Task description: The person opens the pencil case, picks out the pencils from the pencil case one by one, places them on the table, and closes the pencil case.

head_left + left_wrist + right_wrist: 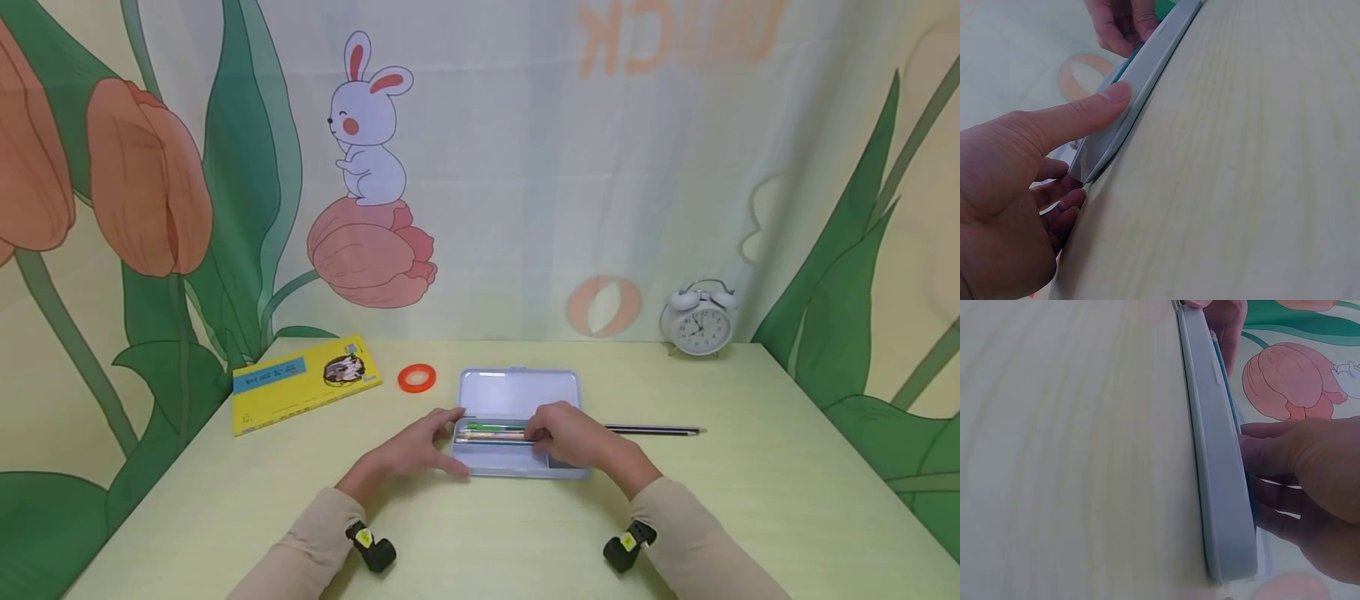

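Observation:
A pale lavender-white pencil case lies on the table with its lid tipped back. Across its left end my left hand grips it, the thumb on the front wall and the fingers round the end. My right hand reaches over the case, fingers bent down, and pinches a thin teal pencil along the front rim. Beside it in the case lie a green pencil and a light wood-coloured one; the right hand hides their right ends.
A black striped pencil extends right of the case, its left end hidden. A roll of orange-red tape and a yellow book lie at the back left. A white alarm clock stands at the back right, before the curtain.

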Available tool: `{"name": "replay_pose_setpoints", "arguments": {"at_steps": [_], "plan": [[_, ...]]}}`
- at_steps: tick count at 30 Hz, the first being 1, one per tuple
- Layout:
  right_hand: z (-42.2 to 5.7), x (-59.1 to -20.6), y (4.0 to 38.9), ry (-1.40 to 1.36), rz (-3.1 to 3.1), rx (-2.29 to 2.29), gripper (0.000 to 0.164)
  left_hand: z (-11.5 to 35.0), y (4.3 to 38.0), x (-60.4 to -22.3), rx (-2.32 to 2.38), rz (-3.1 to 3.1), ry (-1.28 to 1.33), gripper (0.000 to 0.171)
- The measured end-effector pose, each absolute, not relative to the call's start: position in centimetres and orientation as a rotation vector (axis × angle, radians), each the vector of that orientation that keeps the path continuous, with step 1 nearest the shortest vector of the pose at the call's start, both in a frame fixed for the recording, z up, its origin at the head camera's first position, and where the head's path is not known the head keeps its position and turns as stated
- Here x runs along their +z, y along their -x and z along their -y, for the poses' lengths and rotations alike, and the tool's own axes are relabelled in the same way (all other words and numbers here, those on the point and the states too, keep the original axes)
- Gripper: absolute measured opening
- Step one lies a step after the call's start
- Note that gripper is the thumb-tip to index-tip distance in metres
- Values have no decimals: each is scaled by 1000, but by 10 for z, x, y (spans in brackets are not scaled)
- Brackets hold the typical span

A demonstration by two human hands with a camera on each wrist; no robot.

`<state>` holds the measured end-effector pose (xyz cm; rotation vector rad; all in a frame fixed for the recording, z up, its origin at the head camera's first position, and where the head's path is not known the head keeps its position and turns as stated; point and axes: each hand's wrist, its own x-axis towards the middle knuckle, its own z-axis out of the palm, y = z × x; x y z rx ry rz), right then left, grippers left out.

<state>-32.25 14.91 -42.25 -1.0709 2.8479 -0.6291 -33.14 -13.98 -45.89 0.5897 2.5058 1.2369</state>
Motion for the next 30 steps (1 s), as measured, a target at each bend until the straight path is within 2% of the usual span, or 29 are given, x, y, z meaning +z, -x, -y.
{"name": "replay_pose_setpoints", "arguments": {"at_steps": [30], "plan": [[-159, -411, 322, 1021, -2870, -655, 23, 140, 332, -459, 1261, -2491, -611, 101]]}}
